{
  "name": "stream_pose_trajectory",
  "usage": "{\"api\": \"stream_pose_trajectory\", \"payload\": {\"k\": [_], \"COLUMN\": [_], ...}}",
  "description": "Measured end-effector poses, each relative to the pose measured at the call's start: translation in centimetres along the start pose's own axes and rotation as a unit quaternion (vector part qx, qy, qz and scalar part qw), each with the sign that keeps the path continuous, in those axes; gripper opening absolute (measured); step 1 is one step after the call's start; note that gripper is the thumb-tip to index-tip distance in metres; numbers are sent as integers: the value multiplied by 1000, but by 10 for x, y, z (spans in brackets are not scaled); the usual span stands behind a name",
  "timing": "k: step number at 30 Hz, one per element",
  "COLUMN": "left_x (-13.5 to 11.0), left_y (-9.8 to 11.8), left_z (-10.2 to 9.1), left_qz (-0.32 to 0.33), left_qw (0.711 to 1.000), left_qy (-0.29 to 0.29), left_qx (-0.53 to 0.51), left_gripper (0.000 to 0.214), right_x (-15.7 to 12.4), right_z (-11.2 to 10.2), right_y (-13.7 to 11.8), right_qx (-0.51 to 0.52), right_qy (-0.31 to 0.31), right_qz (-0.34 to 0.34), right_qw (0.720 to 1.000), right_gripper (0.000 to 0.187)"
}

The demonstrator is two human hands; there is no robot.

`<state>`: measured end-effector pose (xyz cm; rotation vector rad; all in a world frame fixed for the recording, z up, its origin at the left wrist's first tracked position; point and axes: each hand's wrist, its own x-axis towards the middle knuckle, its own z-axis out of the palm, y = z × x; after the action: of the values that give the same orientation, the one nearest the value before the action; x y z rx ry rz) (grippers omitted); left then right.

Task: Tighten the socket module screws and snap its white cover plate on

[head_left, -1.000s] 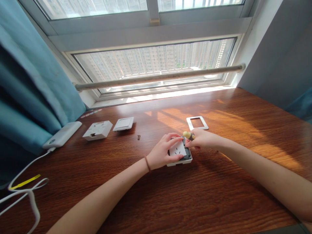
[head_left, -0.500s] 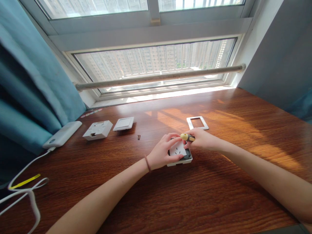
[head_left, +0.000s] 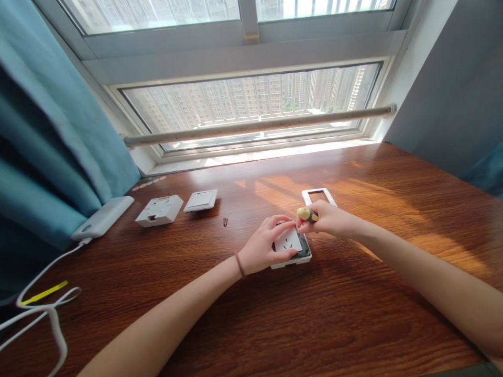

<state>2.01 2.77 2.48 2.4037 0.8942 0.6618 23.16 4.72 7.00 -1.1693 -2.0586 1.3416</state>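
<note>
A white wall socket [head_left: 288, 240] with a dark inner frame sits in a white box on the table. My left hand [head_left: 267, 245] is closed around the socket's left side, thumb at the near edge and fingers at the far edge. My right hand [head_left: 324, 219] grips a screwdriver [head_left: 307, 214] with a yellow and black handle, just beyond the socket's far right corner. The screwdriver's tip is hidden by the fingers. Behind the right hand lies a white square cover frame [head_left: 314, 191], partly covered by that hand.
To the left stand a white mounting box [head_left: 159, 211] and a white switch [head_left: 200, 200]. Two small screws [head_left: 225, 222] lie nearby. A white power bank [head_left: 102, 218] with a white cable [head_left: 51, 264] rests by the blue curtain [head_left: 58, 104]. A window rail [head_left: 259, 125] runs behind the table.
My right hand and the screwdriver have shifted slightly right and up, and the handle has tilted. My left hand stays on the socket.
</note>
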Motion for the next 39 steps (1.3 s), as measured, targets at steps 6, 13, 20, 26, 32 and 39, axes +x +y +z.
{"api": "stream_pose_trajectory", "payload": {"k": [6, 13, 20, 26, 32, 39], "left_x": [1, -5, -1, -19, -46, -40], "left_y": [8, 32, 27, -24, -53, -61], "left_z": [-4, -10, -29, -77, -72, -65], "left_qz": [-19, -57, -175, -321, -370, -384], "left_qw": [998, 966, 967, 923, 893, 878], "left_qy": [65, 160, 161, 121, 64, 15], "left_qx": [-17, -194, -91, 176, 247, 286], "left_gripper": [51, 12, 17, 26, 18, 19], "right_x": [-8, -16, -19, -20, -22, -24], "right_z": [0, 21, 28, 26, 24, 21], "right_y": [-11, -20, -24, -28, -26, -31], "right_qx": [195, 284, 307, 323, 290, 260], "right_qy": [60, 27, 88, 112, 84, 76], "right_qz": [40, 45, 53, 68, 61, 55], "right_qw": [978, 958, 946, 937, 951, 961], "right_gripper": [23, 20, 36, 30, 30, 28]}}
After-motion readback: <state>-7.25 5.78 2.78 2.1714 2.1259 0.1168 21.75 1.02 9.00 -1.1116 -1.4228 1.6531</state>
